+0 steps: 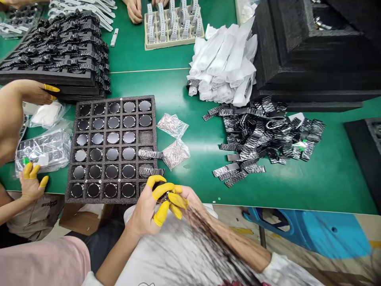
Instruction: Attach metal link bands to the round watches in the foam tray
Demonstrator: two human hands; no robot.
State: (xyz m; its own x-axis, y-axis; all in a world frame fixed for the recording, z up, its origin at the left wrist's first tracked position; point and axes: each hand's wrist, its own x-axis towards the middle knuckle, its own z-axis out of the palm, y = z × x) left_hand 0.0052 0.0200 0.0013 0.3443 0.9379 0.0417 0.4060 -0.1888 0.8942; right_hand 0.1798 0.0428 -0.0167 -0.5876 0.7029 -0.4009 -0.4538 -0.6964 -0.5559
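Both hands meeting just below the worktop [297,190] edge: left hand [147,210] and right hand [186,200], yellow fingertip covers [162,190] on, grips pinching one dark round watch case [162,195] between them. Holding by the rim, keeping the glass untouched, probably serving best. Foam tray [111,149] just beyond, five columns by six rows, most cells filled; two metal straps [150,154] lying across it; two pin bags [172,125] beside.
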